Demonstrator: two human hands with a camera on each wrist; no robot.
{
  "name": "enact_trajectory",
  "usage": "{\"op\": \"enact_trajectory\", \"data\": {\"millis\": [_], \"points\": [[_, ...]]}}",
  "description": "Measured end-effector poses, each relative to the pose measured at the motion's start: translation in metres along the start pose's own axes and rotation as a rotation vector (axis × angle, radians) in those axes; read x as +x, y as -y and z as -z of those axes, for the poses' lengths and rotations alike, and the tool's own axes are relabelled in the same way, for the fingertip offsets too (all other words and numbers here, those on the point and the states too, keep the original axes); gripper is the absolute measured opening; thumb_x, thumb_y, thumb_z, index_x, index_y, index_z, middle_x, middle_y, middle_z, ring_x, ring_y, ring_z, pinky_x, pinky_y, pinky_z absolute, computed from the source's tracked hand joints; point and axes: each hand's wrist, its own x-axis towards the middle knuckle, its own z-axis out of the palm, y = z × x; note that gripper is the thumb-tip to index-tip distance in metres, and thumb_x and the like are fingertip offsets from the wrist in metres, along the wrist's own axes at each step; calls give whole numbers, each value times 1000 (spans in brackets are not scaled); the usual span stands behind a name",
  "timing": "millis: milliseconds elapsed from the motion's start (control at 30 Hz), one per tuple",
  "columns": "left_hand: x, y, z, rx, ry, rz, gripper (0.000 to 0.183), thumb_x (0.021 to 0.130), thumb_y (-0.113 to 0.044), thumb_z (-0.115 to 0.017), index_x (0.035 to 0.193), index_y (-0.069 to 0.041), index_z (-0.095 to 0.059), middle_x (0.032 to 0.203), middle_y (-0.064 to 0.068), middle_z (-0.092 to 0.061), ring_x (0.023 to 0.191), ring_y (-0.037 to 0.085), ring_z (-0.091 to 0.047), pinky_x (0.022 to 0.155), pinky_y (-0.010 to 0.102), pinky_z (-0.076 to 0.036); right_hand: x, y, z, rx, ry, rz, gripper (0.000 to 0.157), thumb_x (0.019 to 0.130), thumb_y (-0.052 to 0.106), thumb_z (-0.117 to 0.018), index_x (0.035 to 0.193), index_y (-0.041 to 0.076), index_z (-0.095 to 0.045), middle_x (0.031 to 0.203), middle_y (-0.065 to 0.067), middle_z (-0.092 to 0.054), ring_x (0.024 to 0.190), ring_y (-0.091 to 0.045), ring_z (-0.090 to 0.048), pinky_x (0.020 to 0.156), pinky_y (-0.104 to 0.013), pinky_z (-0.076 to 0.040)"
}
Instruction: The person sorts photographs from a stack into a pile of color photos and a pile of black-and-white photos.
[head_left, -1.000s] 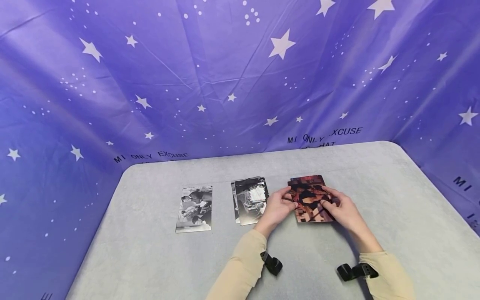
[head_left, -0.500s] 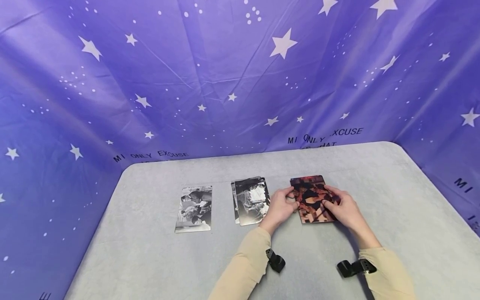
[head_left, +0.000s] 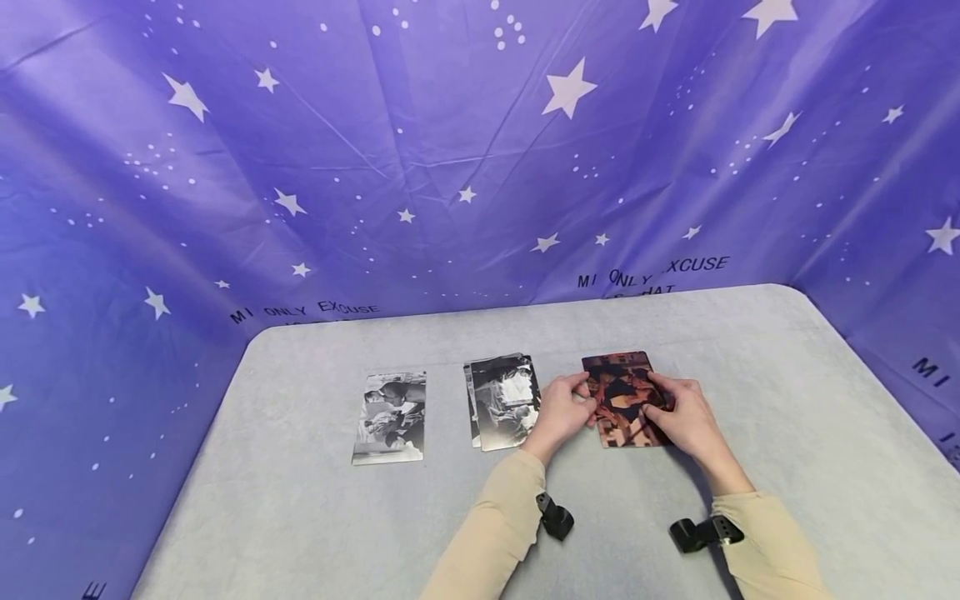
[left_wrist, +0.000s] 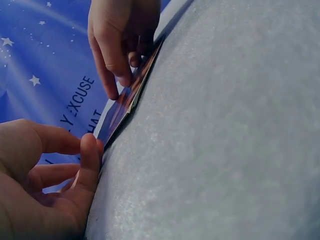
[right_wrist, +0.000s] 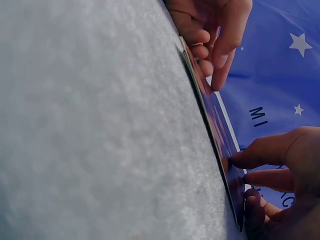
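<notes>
A stack of photo cards lies flat on the right part of the table, its top card dark red and orange. My left hand holds the stack's left edge with thumb and fingertips. At the opposite side, my right hand has its thumb on the top card and its fingers along the right edge. Seen from the right wrist, the stack looks thin and level on the table. In the left wrist view, my left thumb meets the near corner of the stack.
Left of my left hand lies a small pile of black-and-white photo cards, slightly fanned. Further left is another black-and-white photo card. The grey table ends at a purple star-patterned cloth behind and beside it.
The coloured cards have been squared up: those showing at the upper left now sit under the top card. My left hand shifted slightly right, and its thumb drew back towards the edge.
</notes>
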Motion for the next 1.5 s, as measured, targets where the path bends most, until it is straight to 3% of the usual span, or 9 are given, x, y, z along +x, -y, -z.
{"op": "enact_trajectory", "data": {"millis": [267, 467, 633, 733, 833, 967, 1100, 1300, 1500], "points": [[-1, -1, 2, 4, 4, -6, 50, 76, 10, -61, 126, 9, -58, 75, -4, -57, 45, 11, -59, 60, 15, -47, 2, -2, 0, -7, 20, -12, 57, 84, 5, -62, 136, -12, -45, 122, -39, -41, 112, -47, -39, 91, -61, -34], [-3, -1, 4, -32, 27, 4, 51, 77, 9, -61, 127, 5, -59, 79, -2, -57, 50, 12, -61, 62, 16, -47, -1, -1, 3, 14, -2, -25, 57, 87, 5, -60, 139, -9, -42, 122, -38, -37, 81, -32, -47, 71, -44, -38], [-9, -2, 11, -165, 41, 52, 46, 82, 8, -59, 127, 4, -58, 85, 4, -62, 61, 20, -67, 61, 18, -50, -5, 3, 4, 44, -21, -25, 53, 89, 5, -59, 138, -7, -42, 106, -28, -43, 70, -24, -45, 62, -36, -36], [-12, -3, 18, -264, 30, 67, 41, 84, 9, -58, 125, 6, -58, 88, 9, -64, 64, 23, -68, 64, 22, -54, -6, 6, 4, 54, -29, -23, 51, 90, 6, -59, 137, -6, -43, 101, -24, -44, 69, -22, -46, 63, -36, -36], [-15, -2, 24, -320, 14, 81, 38, 85, 9, -57, 123, 7, -59, 90, 12, -64, 62, 18, -66, 64, 26, -55, -7, 9, 3, 77, -35, -21, 49, 90, 6, -59, 136, -6, -45, 104, -24, -46, 71, -21, -47, 65, -35, -36], [-18, -1, 32, -348, -6, 88, 37, 85, 10, -57, 122, 8, -60, 93, 17, -63, 62, 14, -63, 65, 29, -57, -8, 13, 0, 123, -40, -15, 47, 90, 5, -60, 134, -5, -47, 109, -24, -48, 74, -18, -48, 65, -31, -39], [-22, 2, 38, -352, -29, 73, 36, 85, 11, -57, 121, 9, -60, 94, 21, -63, 63, 20, -65, 65, 31, -57, -10, 17, -4, 162, -46, 5, 46, 89, 3, -61, 132, -6, -49, 110, -23, -51, 76, -13, -48, 63, -25, -41], [-26, 7, 46, -358, -38, 77, 35, 86, 10, -56, 120, 9, -60, 89, 13, -61, 61, 12, -62, 58, 23, -54, -12, 25, -11, 214, -23, 26, 44, 89, 1, -61, 131, -5, -51, 110, -23, -53, 78, -14, -49, 58, -22, -44], [-29, 12, 56, -393, -48, 81, 35, 86, 12, -54, 121, 12, -57, 91, 15, -60, 63, 9, -60, 65, 26, -56, -11, 29, -17, 259, -10, 56, 43, 89, 1, -61, 131, -3, -52, 109, -22, -52, 77, -14, -48, 52, -22, -42]]}}
